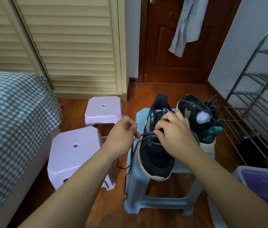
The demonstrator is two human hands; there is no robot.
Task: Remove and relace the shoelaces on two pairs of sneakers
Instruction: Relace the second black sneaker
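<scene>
On a blue stool [179, 168] on the wood floor [171, 91] sit two black shoes. The left hand [121, 137] pinches the grey lace [146, 134] of the near shoe [154, 155]. The right hand [176, 132] pinches it too, over the shoe. The other shoe [200, 122] leans just beside. Two pink stools [74, 155] stand left, by a checked bed [11, 112]. A brown door [171, 46] is behind, a metal rack [261, 99] to the right.

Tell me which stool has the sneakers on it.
The blue stool; both black sneakers rest on it. The two pink stools to its left carry none.
</scene>
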